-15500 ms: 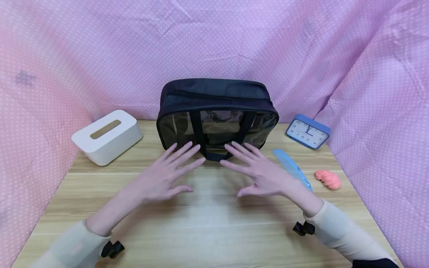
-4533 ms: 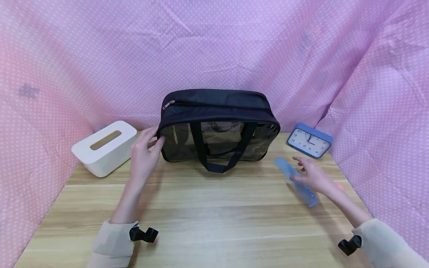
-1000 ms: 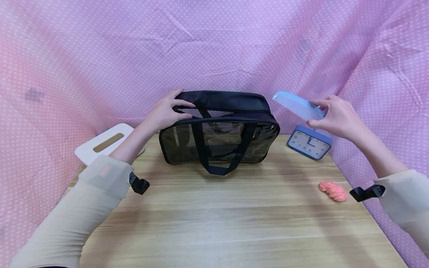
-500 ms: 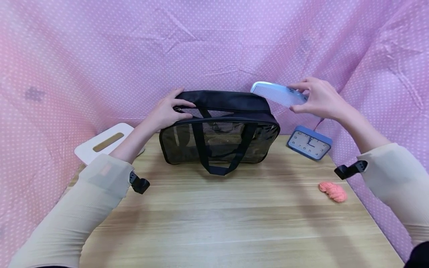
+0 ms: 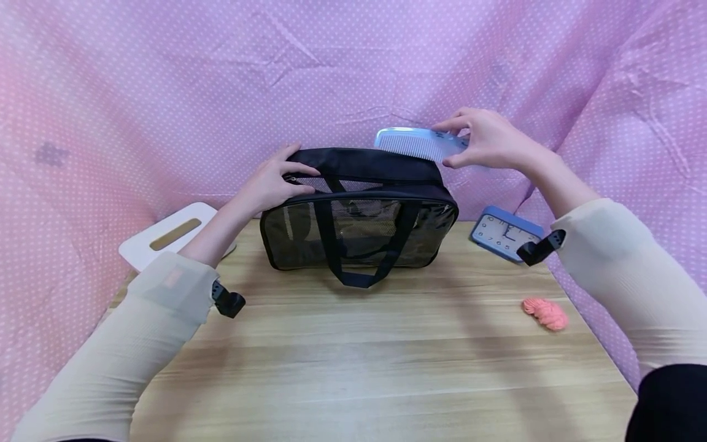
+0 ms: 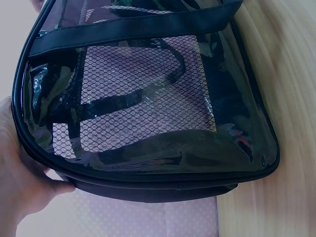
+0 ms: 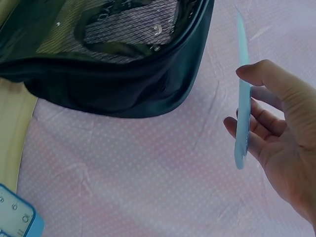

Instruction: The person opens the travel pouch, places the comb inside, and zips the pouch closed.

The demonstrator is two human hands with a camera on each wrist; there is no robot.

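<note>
A black see-through zip bag (image 5: 353, 227) with a dark strap handle stands at the back of the table, its top zipper partly undone. My left hand (image 5: 276, 181) grips the left end of its top, beside the opening. In the left wrist view, the thumb and palm (image 6: 24, 182) lie against the bag's rounded end. Above the bag's right half, my right hand (image 5: 488, 138) pinches a light blue comb (image 5: 411, 142) by its right end, teeth facing down. The right wrist view shows the comb (image 7: 243, 98) edge-on between thumb and fingers, apart from the bag (image 7: 113, 89).
A white tissue box (image 5: 166, 236) stands at left, partly behind the left forearm. At right are a blue alarm clock (image 5: 502, 233), partly covered by the wrist camera, and a coral yarn skein (image 5: 545, 313). Pink dotted cloth (image 5: 353, 73) hangs around the wooden table (image 5: 353, 356).
Earlier the comb lay on the table and the bag's zipper was closed. Over the last second my right hand has carried the comb left and up, over the bag. My left hand stays put.
</note>
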